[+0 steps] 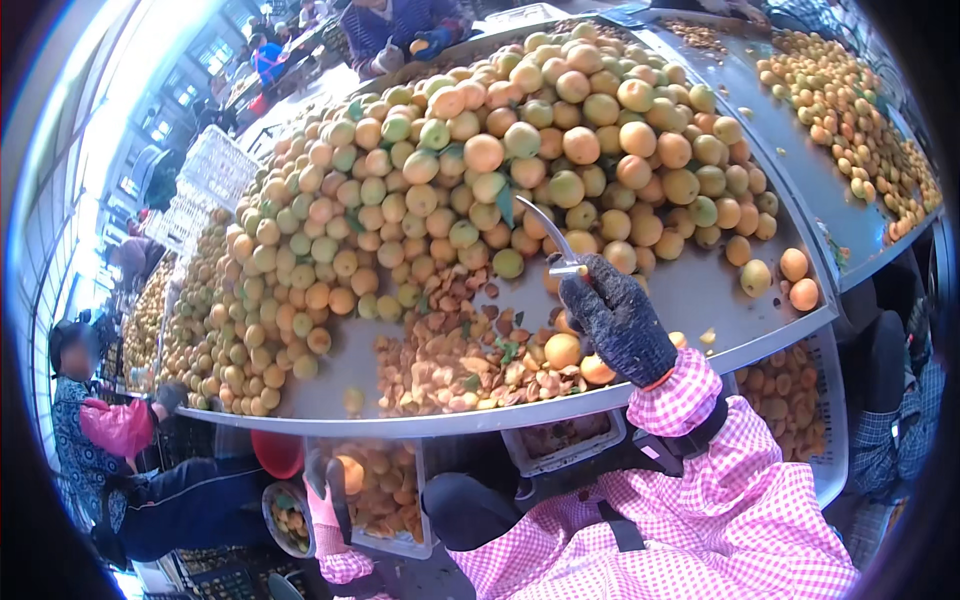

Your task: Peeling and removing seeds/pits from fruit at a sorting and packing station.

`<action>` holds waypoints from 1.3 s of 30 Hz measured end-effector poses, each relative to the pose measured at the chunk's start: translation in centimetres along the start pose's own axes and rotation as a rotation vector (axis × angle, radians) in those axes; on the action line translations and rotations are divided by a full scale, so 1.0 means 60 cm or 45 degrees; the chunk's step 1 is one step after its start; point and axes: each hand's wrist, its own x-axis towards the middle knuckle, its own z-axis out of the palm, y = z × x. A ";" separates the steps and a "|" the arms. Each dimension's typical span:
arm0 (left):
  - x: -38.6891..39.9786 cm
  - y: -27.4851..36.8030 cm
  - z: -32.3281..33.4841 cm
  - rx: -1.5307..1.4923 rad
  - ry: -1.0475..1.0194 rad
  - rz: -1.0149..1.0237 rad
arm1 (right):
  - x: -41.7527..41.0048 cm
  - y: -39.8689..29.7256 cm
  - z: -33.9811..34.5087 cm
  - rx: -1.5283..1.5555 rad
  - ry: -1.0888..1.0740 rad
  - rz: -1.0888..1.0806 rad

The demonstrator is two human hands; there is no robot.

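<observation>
My right hand, in a dark knit glove, grips a knife with a curved metal blade pointing up and left. It is above the metal table's front part, beside a few loose apricots and a heap of pits and scraps. My left hand, in a pink and dark glove, is low at the left, over a crate of split apricots. A bright apricot piece shows right at its dark fingers; whether they hold it is unclear. Behind rises a large pile of whole apricots.
The table's raised metal rim runs before me. Another crate of split apricots stands at the right, a grey tray beneath the rim. A red basin and small bucket are left. Co-workers sit left and across.
</observation>
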 end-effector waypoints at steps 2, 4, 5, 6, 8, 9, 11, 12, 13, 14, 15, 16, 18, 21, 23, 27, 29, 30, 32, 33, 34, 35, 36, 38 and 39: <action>0.020 -0.023 -0.009 0.450 0.136 0.179 | 0.001 -0.004 -0.016 -0.147 0.135 -0.104; 0.057 0.107 0.047 -0.209 -0.034 0.094 | 0.003 0.004 -0.029 -0.382 0.397 -0.333; 0.086 0.140 0.064 -0.294 -0.205 0.077 | 0.006 0.014 -0.039 -0.381 0.404 -0.332; 0.112 0.195 0.101 -0.340 -0.333 0.092 | 0.007 0.023 -0.052 -0.213 0.401 -0.102; 0.161 0.287 0.206 -0.300 -0.515 0.224 | 0.011 0.014 -0.068 0.280 0.392 0.313; 0.190 0.305 0.248 -0.208 -0.540 0.335 | 0.017 0.018 -0.065 0.270 0.410 0.264; 0.263 0.305 0.341 0.095 -0.449 0.509 | 0.022 0.003 -0.067 0.193 0.385 0.252; 0.295 0.298 0.371 0.374 -0.354 0.554 | 0.022 -0.003 -0.065 0.201 0.330 0.243; 0.311 0.312 0.397 0.643 -0.275 0.605 | 0.023 -0.003 -0.070 0.132 0.317 0.276; 0.310 0.320 0.419 0.809 -0.057 0.505 | 0.026 0.006 -0.074 0.051 0.328 0.285; 0.316 0.331 0.430 0.810 -0.082 0.506 | 0.025 0.015 -0.081 -0.033 0.354 0.309; 0.323 0.340 0.435 0.859 -0.164 0.348 | 0.028 0.019 -0.085 -0.037 0.362 0.327; 0.328 0.345 0.440 0.876 -0.207 0.212 | 0.042 0.019 -0.085 -0.079 0.345 0.318; 0.310 0.358 0.413 0.692 -0.343 0.166 | 0.051 0.029 -0.079 -0.228 0.323 0.105; 0.266 0.337 0.417 0.911 -0.347 0.534 | 0.044 0.029 -0.087 -0.257 0.337 0.130; 0.226 0.348 0.359 0.074 -0.882 0.345 | 0.037 0.041 -0.109 -0.302 0.396 0.012; 0.259 0.323 0.356 0.144 -0.596 0.293 | 0.027 0.034 -0.107 -0.271 0.388 0.034; 0.276 0.302 0.367 0.050 -0.610 0.334 | 0.028 0.031 -0.103 -0.293 0.391 -0.018; 0.304 0.273 0.413 0.263 -0.659 0.443 | 0.033 0.041 -0.097 -0.348 0.365 -0.041; 0.302 0.280 0.415 0.590 -0.641 0.496 | 0.037 0.037 -0.088 -0.337 0.349 -0.046; 0.278 0.314 0.432 1.039 -0.627 0.440 | 0.040 0.038 -0.083 -0.351 0.358 -0.114; 0.276 0.333 0.436 1.032 -0.643 0.444 | 0.042 0.039 -0.079 -0.362 0.364 -0.183; 0.276 0.347 0.438 1.050 -0.679 0.431 | 0.046 0.031 -0.077 -0.387 0.340 -0.145; 0.273 0.340 0.433 1.037 -0.723 0.419 | 0.047 0.032 -0.070 -0.399 0.333 -0.131; 0.256 0.338 0.422 1.040 -0.724 0.414 | 0.046 0.032 -0.066 -0.404 0.323 -0.130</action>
